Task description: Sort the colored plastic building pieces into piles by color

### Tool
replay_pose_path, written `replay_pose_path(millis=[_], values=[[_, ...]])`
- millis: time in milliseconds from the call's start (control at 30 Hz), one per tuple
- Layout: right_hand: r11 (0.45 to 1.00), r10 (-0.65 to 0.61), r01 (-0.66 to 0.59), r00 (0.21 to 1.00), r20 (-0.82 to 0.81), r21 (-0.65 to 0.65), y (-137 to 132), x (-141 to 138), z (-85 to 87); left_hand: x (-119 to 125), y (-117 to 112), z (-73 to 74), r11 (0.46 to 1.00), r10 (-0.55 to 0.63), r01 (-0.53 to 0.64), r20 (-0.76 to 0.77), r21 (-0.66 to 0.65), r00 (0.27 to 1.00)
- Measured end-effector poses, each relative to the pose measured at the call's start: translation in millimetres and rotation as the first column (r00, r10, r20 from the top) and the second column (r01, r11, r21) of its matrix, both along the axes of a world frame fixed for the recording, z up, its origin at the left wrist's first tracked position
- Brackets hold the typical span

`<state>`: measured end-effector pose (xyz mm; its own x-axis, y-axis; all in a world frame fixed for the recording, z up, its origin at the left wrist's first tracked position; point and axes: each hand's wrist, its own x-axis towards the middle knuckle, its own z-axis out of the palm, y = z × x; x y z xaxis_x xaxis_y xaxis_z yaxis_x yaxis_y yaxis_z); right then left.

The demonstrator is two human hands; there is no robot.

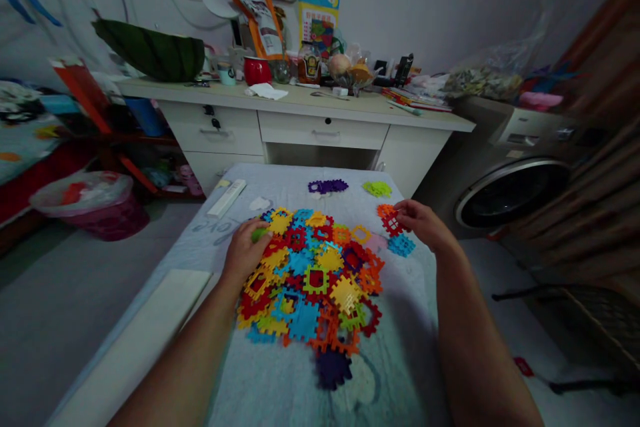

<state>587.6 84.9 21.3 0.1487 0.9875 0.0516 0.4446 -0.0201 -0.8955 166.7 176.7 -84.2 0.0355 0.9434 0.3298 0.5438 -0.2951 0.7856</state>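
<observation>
A heap of flat plastic interlocking pieces (313, 280) in red, yellow, blue, orange and green lies on a pale cloth-covered table (280, 387). My left hand (245, 255) rests on the heap's left edge, fingers curled round a green piece (259, 235). My right hand (423, 223) is at the heap's far right, its fingers pinched on a red piece (392, 222) beside an orange one. A blue piece (401, 245) lies just below that hand. Purple pieces (327, 186) and a light green piece (377, 189) lie apart at the far end. A dark purple piece (333, 368) lies nearest me.
A white flat box (227, 197) lies at the table's far left, and a white board (145, 337) runs along its left edge. Beyond stands a cluttered white desk (300, 127) with drawers. A washing machine (510, 180) is at right, a pink bin (93, 203) at left.
</observation>
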Motion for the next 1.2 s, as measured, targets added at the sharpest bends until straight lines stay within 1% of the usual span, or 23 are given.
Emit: replay_pose_path(millis=[33, 100, 200, 333, 467, 533, 633, 700, 767, 833, 900, 967, 1000, 1100, 1200], values=[[0.999, -0.035, 0.035, 0.999, 0.003, 0.0, -3.7, 5.5, 0.2, 0.0, -0.2, 0.4, 1.0, -0.001, 0.001, 0.002, -0.003, 1.0], [0.997, -0.057, 0.058, 0.998, 0.036, -0.04, -13.0, 14.6, -1.6, 0.0, -0.7, 1.3, 1.0, -0.003, 0.003, 0.008, -0.011, 1.0], [0.986, -0.023, 0.035, 0.997, 0.076, -0.163, -33.6, 23.8, -7.0, 0.3, -1.5, 3.2, 1.0, -0.004, 0.004, 0.02, -0.02, 1.0], [0.96, 0.056, -0.041, 0.997, 0.049, -0.277, -69.6, 27.1, -15.7, 0.4, -1.7, 5.1, 1.0, -0.012, 0.012, 0.039, -0.015, 0.999], [0.947, 0.123, -0.105, 0.992, 0.04, -0.303, -95.8, 23.0, -28.4, -0.3, -1.6, 4.3, 1.0, -0.029, 0.029, 0.031, -0.003, 0.999], [0.953, 0.127, -0.095, 0.987, 0.095, -0.289, -101.0, 21.3, -35.5, -1.0, -2.4, 3.2, 0.999, -0.034, 0.034, 0.028, 0.004, 0.999], [0.97, 0.083, -0.014, 0.958, 0.275, -0.244, -100.6, 21.5, -44.1, -2.2, -4.8, 2.3, 0.999, -0.038, 0.037, 0.031, 0.011, 0.999], [0.979, 0.027, 0.055, 0.918, 0.397, -0.194, -96.0, 22.2, -47.7, -3.0, -6.3, 2.4, 0.999, -0.029, 0.028, 0.039, 0.017, 0.999], [0.983, -0.036, 0.119, 0.875, 0.483, -0.143, -88.4, 21.5, -50.0, -3.7, -7.2, 3.0, 1.0, -0.01, 0.009, 0.052, 0.024, 0.999], [0.978, -0.108, 0.189, 0.821, 0.561, -0.088, -78.6, 18.4, -52.3, -4.0, -7.5, 3.8, 0.999, 0.01, -0.012, 0.063, 0.031, 0.998], [0.967, -0.176, 0.252, 0.75, 0.637, -0.029, -68.4, 13.5, -55.2, -3.7, -7.4, 4.6, 0.999, 0.022, -0.025, 0.064, 0.037, 0.998], [0.959, -0.2, 0.282, 0.696, 0.69, -0.006, -59.7, 8.4, -59.1, -2.9, -7.5, 5.2, 0.998, 0.033, -0.036, 0.062, 0.042, 0.998], [0.959, -0.195, 0.284, 0.684, 0.703, -0.009, -56.3, 6.3, -61.3, -2.2, -7.7, 5.5, 0.998, 0.036, -0.039, 0.063, 0.042, 0.997], [0.965, -0.171, 0.262, 0.685, 0.708, -0.02, -50.8, 2.1, -67.1, 0.3, -9.0, 6.7, 0.999, 0.039, -0.042, 0.074, 0.034, 0.997], [0.967, -0.195, 0.256, 0.683, 0.704, 0.02, -50.7, -0.7, -68.0, 2.7, -10.4, 8.1, 0.999, 0.034, -0.036, 0.074, 0.021, 0.997]])
